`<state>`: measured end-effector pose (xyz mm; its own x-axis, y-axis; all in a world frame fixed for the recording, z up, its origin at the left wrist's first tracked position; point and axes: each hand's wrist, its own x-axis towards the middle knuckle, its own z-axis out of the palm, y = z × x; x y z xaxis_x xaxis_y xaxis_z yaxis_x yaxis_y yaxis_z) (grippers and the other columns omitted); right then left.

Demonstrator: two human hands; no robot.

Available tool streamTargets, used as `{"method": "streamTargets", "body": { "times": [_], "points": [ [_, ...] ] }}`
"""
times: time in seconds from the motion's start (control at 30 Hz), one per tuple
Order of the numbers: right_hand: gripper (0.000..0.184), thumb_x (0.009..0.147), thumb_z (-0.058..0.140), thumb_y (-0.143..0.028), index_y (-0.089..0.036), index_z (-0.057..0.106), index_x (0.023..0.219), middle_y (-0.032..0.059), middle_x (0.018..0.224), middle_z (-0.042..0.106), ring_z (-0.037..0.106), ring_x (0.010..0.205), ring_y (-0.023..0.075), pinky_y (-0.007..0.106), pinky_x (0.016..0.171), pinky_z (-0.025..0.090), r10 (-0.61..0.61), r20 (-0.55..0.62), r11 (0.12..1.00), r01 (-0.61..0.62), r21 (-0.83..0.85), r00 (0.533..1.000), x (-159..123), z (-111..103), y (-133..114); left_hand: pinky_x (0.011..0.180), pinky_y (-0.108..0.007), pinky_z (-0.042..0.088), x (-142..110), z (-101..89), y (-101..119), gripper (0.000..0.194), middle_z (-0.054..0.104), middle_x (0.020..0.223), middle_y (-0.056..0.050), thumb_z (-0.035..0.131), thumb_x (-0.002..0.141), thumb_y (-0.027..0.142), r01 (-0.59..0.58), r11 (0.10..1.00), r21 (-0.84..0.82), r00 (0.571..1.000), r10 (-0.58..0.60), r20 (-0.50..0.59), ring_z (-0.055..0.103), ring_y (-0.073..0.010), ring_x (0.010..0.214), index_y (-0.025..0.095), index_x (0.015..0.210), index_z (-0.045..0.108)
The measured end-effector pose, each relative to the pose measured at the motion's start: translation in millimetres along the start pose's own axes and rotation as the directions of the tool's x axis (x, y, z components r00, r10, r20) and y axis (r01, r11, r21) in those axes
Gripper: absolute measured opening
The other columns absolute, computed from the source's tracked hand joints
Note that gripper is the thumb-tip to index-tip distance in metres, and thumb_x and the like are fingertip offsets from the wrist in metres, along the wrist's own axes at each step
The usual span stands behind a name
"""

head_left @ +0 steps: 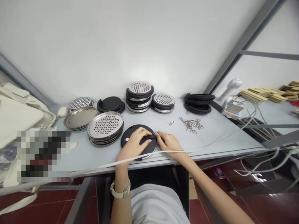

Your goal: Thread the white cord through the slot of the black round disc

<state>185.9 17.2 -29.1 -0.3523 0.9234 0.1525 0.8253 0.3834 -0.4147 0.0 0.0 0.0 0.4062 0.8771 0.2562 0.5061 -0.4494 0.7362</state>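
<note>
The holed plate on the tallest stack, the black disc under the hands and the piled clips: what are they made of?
The holed plate looks like bare metal, probably steel: silvery grey with a soft sheen. The black disc has a face that could be matt plastic or rubber, dark with little shine. The piled clips look like thin bent metal wire, with bright glints.

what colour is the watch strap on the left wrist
The watch strap is cream or off-white; it shows best in the head view.

Place: workshop, small assembly type | Evidence: stacked perforated discs [108, 125], loose metal clips [191, 123], grey metal-framed workbench [207, 137]
</note>
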Motion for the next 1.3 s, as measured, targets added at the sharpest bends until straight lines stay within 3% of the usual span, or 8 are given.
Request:
{"method": "streamTargets", "body": {
  "times": [0.33, 0.7, 0.93, 1.3],
  "points": [
    [0.033, 0.095, 0.031, -0.031, -0.019, 0.051, 0.071, -0.0009, 0.057, 0.052, 0.045, 0.05, 0.0112, 0.023, 0.053, 0.026, -0.018, -0.011, 0.996, 0.019, 0.086, 1.0, -1, -2, -1, 0.09, -0.029, 0.043, 0, 3.2, -5, 0.019, 0.055, 0.103, -0.002, 0.051, 0.089, 0.015, 0.001, 0.999, -0.042, 0.997, -0.005, -0.078, 0.055, -0.0151, 0.098, 0.021, 0.103, 0.061],
    [0.033, 0.092, 0.034, -0.032, -0.019, 0.051, 0.067, -0.0025, 0.053, 0.048, 0.039, 0.048, 0.0104, 0.022, 0.051, 0.025, -0.015, 0.011, 0.992, 0.014, 0.129, 1.0, 0, -1, 3, 0.087, -0.029, 0.045, 5, -5.6, -9, 0.014, 0.054, 0.102, -0.002, 0.055, 0.086, 0.018, 0.036, 0.997, -0.061, 0.999, -0.035, 0.013, 0.056, -0.0152, 0.096, 0.022, 0.099, 0.059],
    [0.03, 0.092, 0.034, -0.028, -0.018, 0.053, 0.071, 0.0011, 0.061, 0.057, 0.048, 0.054, 0.0113, 0.022, 0.055, 0.027, -0.015, 0.041, 0.995, 0.011, 0.099, 0.999, 1, -4, 2, 0.087, -0.032, 0.046, 8, -7.2, -11, 0.015, 0.054, 0.103, -0.003, 0.055, 0.086, 0.019, 0.025, 0.998, -0.065, 0.999, -0.022, 0.039, 0.056, -0.0162, 0.095, 0.021, 0.1, 0.059],
    [0.025, 0.089, 0.037, -0.026, -0.019, 0.052, 0.071, -0.0001, 0.059, 0.055, 0.045, 0.052, 0.0109, 0.023, 0.054, 0.025, 0.001, 0.031, 0.997, -0.003, 0.071, 1.0, -1, -4, -1, 0.091, -0.032, 0.045, 9, -6.4, -9, 0.018, 0.053, 0.105, -0.003, 0.051, 0.088, 0.017, 0.01, 0.997, -0.071, 0.998, -0.006, 0.061, 0.055, -0.0163, 0.097, 0.023, 0.104, 0.059]
  ]
}}
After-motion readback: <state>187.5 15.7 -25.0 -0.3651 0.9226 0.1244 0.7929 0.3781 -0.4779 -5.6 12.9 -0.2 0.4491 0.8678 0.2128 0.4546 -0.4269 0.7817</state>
